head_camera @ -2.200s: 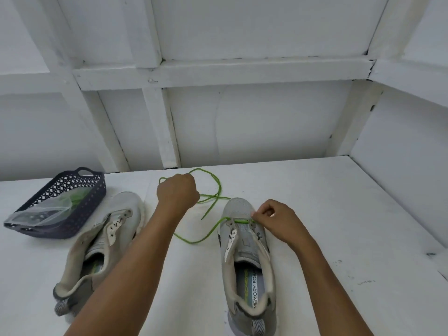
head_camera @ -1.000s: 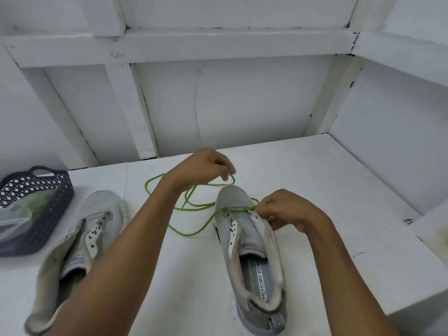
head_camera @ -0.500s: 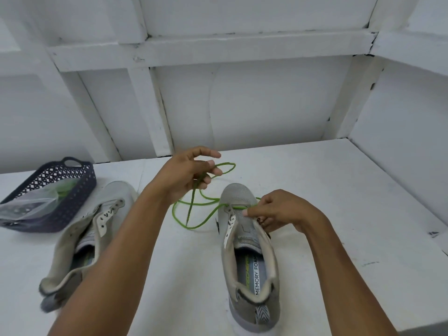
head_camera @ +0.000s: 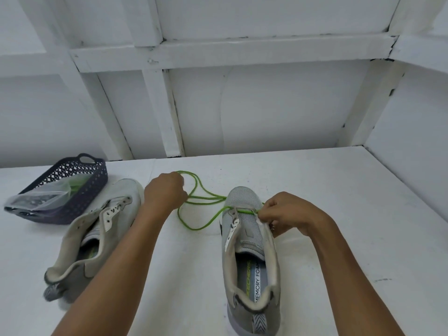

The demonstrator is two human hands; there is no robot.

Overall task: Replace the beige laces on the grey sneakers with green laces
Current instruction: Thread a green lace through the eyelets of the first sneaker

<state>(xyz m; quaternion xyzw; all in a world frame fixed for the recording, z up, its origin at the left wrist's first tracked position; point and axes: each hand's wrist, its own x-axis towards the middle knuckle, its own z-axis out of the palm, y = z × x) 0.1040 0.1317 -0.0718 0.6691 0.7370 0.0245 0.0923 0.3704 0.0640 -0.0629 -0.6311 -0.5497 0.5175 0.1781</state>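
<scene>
Green lace [head_camera: 201, 227] is the task item, and I see it threaded straight across the front pair of eyelets of the threaded sneaker [head_camera: 249, 241]. That sneaker is grey, stands upright on the white table [head_camera: 327, 190] with its toe pointing away from me, and shows MEMORY FOAM printed on the insole. The right hand [head_camera: 288, 214] is at that sneaker's right front eyelet, with fingertips pinched on the lace where it exits and the other fingers curled against the upper. The rest of the lace leaves the left eyelet and loops slack on the table left of the sneaker's toe. From there it rises into the left hand [head_camera: 164, 192], a closed fist wrapped round the strands, and another loop pokes out beyond the knuckles. The hands are well apart, one either side of the toe. The bare sneaker [head_camera: 97, 229] lies further left of the threaded sneaker, tipped a bit onto its side, with its eyelets open. A dark basket [head_camera: 97, 177] sits left again and further back. It holds a clear plastic bag [head_camera: 41, 198] and a green strand [head_camera: 76, 186] beside it; I can't tell what is in the bag.
</scene>
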